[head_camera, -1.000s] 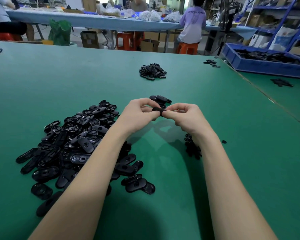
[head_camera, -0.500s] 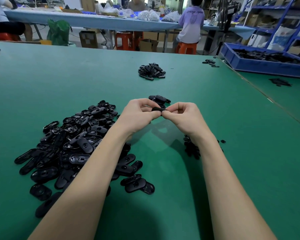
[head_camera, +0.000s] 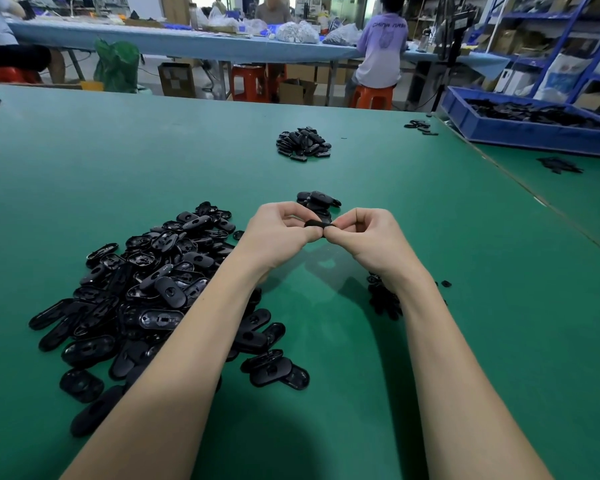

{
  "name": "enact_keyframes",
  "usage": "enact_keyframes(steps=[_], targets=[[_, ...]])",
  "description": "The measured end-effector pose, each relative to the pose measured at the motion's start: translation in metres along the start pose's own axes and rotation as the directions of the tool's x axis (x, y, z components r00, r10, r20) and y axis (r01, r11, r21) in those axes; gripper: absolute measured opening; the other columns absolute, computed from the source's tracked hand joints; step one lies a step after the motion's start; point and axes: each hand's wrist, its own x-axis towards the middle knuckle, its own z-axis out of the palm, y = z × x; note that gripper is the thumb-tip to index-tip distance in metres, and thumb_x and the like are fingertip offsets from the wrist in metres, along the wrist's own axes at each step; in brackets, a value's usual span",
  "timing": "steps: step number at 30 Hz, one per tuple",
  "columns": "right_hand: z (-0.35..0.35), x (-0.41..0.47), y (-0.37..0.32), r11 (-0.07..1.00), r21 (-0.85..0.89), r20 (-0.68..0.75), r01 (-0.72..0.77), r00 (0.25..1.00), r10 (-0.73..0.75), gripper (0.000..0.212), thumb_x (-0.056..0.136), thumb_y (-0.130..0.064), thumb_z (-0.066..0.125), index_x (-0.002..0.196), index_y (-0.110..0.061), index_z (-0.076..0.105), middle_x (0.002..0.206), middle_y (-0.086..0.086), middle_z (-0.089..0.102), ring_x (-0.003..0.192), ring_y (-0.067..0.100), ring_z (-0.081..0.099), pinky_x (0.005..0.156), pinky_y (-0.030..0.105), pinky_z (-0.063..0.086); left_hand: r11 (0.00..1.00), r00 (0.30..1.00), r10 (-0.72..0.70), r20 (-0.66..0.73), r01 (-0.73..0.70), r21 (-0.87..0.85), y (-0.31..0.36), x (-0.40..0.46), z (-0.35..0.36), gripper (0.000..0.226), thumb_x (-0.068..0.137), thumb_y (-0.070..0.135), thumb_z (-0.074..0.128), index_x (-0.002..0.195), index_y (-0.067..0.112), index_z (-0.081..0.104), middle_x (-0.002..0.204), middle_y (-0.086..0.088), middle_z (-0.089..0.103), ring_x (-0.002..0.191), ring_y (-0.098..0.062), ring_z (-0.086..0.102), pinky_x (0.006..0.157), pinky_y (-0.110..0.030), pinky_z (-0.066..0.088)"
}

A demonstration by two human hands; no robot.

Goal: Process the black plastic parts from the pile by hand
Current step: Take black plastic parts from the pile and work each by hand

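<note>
The green table (head_camera: 326, 393) fills the view, its near and side edges cut off by the frame. On its left lies the pile (head_camera: 160, 289) of black, glossy, oval parts, some showing a slot or ribs on the inner face; the left forearm crosses over it and hides its right side. A blue tray (head_camera: 506, 131) at far right holds dark pieces too small to make out and runs out of frame. A smaller heap (head_camera: 303, 144) sits far back at centre, and a short stack (head_camera: 317, 202) lies just behind the hands, partly covered by them. A dark cluster (head_camera: 383, 299) shows under the right wrist, mostly hidden. The left hand (head_camera: 278, 233) and right hand (head_camera: 368, 237) meet above the table, fingers curled, each pinching one end of a single part (head_camera: 317, 223); only its thin dark edge shows, so its shape is hard to tell.
</note>
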Motion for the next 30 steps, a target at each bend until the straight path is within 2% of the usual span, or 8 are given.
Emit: enact_keyframes(steps=[4,7,11,15,18,21,26,30], targets=[[-0.001,0.0,0.001,1.0,0.014,0.01,0.007,1.0,-0.007,0.013,0.083,-0.021,0.079,0.078,-0.02,0.068,0.055,-0.018,0.059,0.046,-0.002,0.047,0.048,0.012,0.038,0.999,0.999,-0.02,0.034,0.022,-0.039,0.001,0.0,-0.004,0.01,0.084,0.017,0.079,0.083,0.025,0.073,0.067,0.01,0.071,0.056,-0.002,0.057,0.065,-0.023,0.048],[-0.002,-0.001,0.003,0.997,0.018,0.045,0.073,0.996,-0.074,0.013,0.083,-0.022,0.081,0.09,-0.025,0.07,0.064,-0.017,0.065,0.051,-0.001,0.05,0.053,0.012,0.041,0.997,0.999,-0.033,-0.014,0.032,-0.074,-0.002,-0.001,-0.006,0.009,0.084,0.02,0.079,0.086,0.027,0.073,0.071,0.009,0.074,0.056,-0.001,0.06,0.063,-0.021,0.048],[0.001,0.001,0.008,0.973,-0.159,0.017,0.168,0.986,-0.167,0.016,0.08,-0.023,0.08,0.087,-0.033,0.07,0.071,-0.013,0.07,0.049,0.001,0.052,0.053,0.014,0.042,0.996,0.998,-0.066,-0.006,0.065,-0.054,-0.005,0.0,-0.005,0.013,0.086,0.025,0.077,0.097,0.028,0.071,0.078,0.01,0.077,0.062,0.001,0.066,0.065,-0.021,0.05],[0.002,0.006,0.015,0.931,-0.349,-0.082,0.11,0.986,-0.147,0.013,0.078,-0.039,0.078,0.088,-0.038,0.069,0.075,-0.023,0.07,0.06,0.002,0.059,0.062,0.027,0.051,0.997,0.994,-0.075,-0.073,0.072,-0.033,-0.008,0.003,-0.01,0.014,0.09,0.029,0.071,0.103,0.029,0.068,0.088,0.009,0.076,0.074,-0.006,0.072,0.064,-0.022,0.054],[0.0,0.015,0.015,0.89,-0.453,-0.141,0.057,0.981,-0.134,0.013,0.079,-0.045,0.076,0.09,-0.04,0.07,0.081,-0.025,0.07,0.073,0.002,0.061,0.062,0.026,0.043,0.997,0.988,-0.072,-0.136,0.075,0.018,-0.011,0.006,-0.018,0.008,0.089,0.027,0.066,0.096,0.03,0.069,0.083,0.008,0.074,0.084,-0.016,0.073,0.075,-0.032,0.057],[0.004,0.032,0.011,0.89,-0.456,-0.15,0.0,0.986,-0.076,0.01,0.082,-0.043,0.075,0.091,-0.039,0.072,0.083,-0.021,0.07,0.08,0.007,0.062,0.061,0.025,0.038,0.997,0.987,-0.075,-0.139,0.079,0.021,-0.013,0.007,-0.024,0.011,0.088,0.023,0.061,0.091,0.028,0.07,0.085,0.006,0.076,0.083,-0.017,0.073,0.082,-0.039,0.058],[0.011,0.058,0.008,0.869,-0.489,-0.178,-0.076,0.984,-0.015,0.015,0.084,-0.039,0.075,0.098,-0.034,0.074,0.093,-0.015,0.074,0.098,0.013,0.067,0.072,0.026,0.04,0.999,0.987,-0.045,-0.152,0.041,-0.031,-0.011,0.009,-0.027,0.015,0.094,0.018,0.056,0.094,0.024,0.069,0.082,0.013,0.076,0.07,-0.007,0.069,0.07,-0.031,0.056],[0.013,0.06,0.006,0.839,-0.535,-0.189,-0.097,0.982,-0.006,0.019,0.084,-0.04,0.074,0.101,-0.034,0.072,0.095,-0.014,0.074,0.1,0.015,0.067,0.073,0.027,0.042,0.994,0.981,-0.049,-0.19,0.03,-0.102,-0.009,0.012,-0.037,0.018,0.097,0.015,0.051,0.095,0.021,0.069,0.082,0.011,0.076,0.068,-0.006,0.068,0.063,-0.023,0.052]])
